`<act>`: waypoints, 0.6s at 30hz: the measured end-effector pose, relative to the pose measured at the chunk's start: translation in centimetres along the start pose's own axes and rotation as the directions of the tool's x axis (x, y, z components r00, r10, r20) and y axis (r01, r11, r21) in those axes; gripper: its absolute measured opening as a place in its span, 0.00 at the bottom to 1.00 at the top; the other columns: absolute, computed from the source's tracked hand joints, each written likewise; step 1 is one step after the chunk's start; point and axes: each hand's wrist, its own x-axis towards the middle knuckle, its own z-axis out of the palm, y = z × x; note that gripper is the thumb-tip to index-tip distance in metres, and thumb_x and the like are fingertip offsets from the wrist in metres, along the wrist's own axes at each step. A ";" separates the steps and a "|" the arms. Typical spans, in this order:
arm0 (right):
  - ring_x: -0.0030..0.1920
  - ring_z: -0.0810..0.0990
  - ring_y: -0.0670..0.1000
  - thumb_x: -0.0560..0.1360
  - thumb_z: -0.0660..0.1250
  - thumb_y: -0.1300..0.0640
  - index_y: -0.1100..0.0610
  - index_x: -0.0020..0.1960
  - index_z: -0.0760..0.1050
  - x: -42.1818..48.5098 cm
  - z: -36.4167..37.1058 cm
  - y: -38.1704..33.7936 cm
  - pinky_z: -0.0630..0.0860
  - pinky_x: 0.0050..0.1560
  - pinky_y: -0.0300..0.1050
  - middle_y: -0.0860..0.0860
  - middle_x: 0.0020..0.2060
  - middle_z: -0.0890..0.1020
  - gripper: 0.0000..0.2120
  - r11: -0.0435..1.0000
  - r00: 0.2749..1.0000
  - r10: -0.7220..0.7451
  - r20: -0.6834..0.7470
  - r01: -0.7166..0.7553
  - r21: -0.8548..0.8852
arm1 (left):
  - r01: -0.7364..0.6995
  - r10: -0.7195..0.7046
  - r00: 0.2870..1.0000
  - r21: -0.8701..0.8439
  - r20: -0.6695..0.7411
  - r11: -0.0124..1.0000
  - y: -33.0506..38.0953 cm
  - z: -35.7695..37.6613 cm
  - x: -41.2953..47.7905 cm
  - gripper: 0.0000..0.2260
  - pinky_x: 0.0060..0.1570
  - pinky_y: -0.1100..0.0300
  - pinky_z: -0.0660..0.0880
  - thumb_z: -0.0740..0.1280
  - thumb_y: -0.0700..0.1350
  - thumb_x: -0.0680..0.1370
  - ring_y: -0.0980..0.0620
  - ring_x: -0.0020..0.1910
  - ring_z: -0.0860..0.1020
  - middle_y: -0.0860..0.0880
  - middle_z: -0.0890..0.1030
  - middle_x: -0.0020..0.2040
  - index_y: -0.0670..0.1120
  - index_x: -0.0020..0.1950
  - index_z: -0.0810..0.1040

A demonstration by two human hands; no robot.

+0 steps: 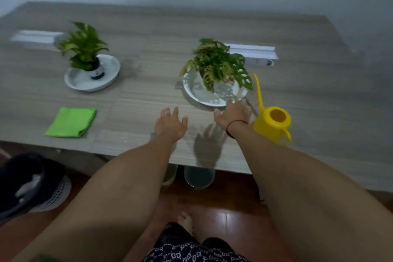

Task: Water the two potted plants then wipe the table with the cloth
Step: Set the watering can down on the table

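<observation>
Two potted plants stand on a grey wooden table (308, 95). The left plant (84, 47) sits in a white dish (80, 83). The right plant (219, 64) sits in another white dish (197, 93). A yellow watering can (273, 122) with a long thin spout stands right of that dish. A folded green cloth (72, 122) lies near the front left edge. My left hand (170, 124) hovers flat over the table, fingers spread, holding nothing. My right hand (232, 116) is also open, just in front of the right dish and left of the can.
Two white cable slots (253, 51) are set into the table's far side. A dark office chair (29, 183) stands at the lower left. Containers (198, 176) sit on the wooden floor under the table's front edge. A wall rises behind the table.
</observation>
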 end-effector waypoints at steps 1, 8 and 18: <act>0.75 0.55 0.59 0.78 0.57 0.43 0.58 0.71 0.66 -0.5 0.3 -2.4 0.53 0.74 0.57 0.57 0.72 0.66 0.27 0.997 0.997 -0.078 0.027 0.079 -0.026 | 0.043 -0.044 0.999 -0.013 -0.024 0.999 -2.2 -1.2 -0.3 0.28 0.76 0.46 0.53 0.51 0.58 0.82 0.42 0.78 0.51 0.41 0.54 0.79 0.47 0.79 0.53; 0.75 0.56 0.59 0.78 0.56 0.45 0.57 0.74 0.61 -4.7 4.4 -19.1 0.53 0.74 0.58 0.57 0.74 0.63 0.28 0.910 0.907 -0.404 0.118 0.412 -0.049 | 0.298 -0.310 0.936 -0.097 -0.164 0.950 -18.7 -7.2 -3.1 0.27 0.74 0.44 0.54 0.54 0.56 0.82 0.40 0.78 0.53 0.38 0.56 0.78 0.46 0.79 0.56; 0.73 0.61 0.58 0.79 0.56 0.47 0.56 0.72 0.64 -7.0 15.7 -34.8 0.57 0.71 0.56 0.56 0.73 0.63 0.24 0.895 0.875 -0.420 0.242 0.443 -0.050 | 0.369 -0.375 0.926 -0.104 -0.048 0.924 -38.0 -8.8 -0.1 0.28 0.75 0.45 0.53 0.52 0.56 0.83 0.40 0.78 0.51 0.39 0.53 0.79 0.45 0.79 0.53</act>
